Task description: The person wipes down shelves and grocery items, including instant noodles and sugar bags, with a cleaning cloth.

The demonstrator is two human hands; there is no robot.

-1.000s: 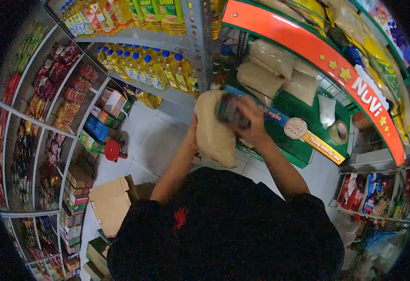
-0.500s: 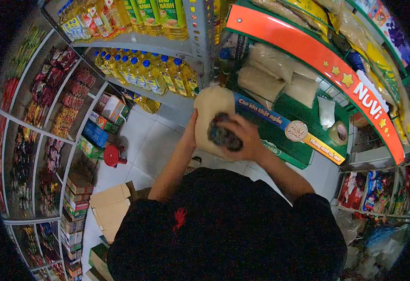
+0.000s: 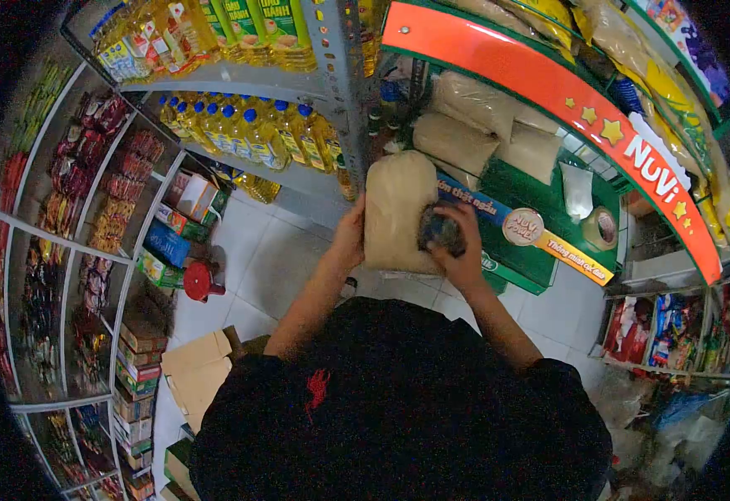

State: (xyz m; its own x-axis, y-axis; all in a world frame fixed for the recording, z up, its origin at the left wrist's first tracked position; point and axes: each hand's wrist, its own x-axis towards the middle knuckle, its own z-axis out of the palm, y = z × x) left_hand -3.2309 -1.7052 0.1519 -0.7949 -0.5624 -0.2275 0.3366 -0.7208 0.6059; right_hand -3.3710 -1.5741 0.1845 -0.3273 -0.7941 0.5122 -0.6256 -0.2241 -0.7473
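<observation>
A plump bag with pale, granular-looking filling (image 3: 401, 213) stands upright in front of me. My left hand (image 3: 349, 236) lies against its left side, the fingers partly hidden behind it. On the opposite side, my right hand (image 3: 462, 250) grips a dark, crumpled cloth (image 3: 442, 230) at the bag's right edge. The cloth's exact kind is blurred. Just behind the bag is a green display shelf (image 3: 519, 200) with a blue and yellow label strip (image 3: 553, 242).
Similar filled bags (image 3: 457, 144) and a tape roll (image 3: 603, 230) sit on the green shelf. Oil bottles (image 3: 260, 138) line the grey rack at the left. A red stool (image 3: 202, 281) and an open cardboard box (image 3: 198, 371) stand on the tiled floor.
The bag has shifted to the right and turned somewhat. My right hand and the cloth have moved from the bag's front to its right edge. My left hand stays on the left side.
</observation>
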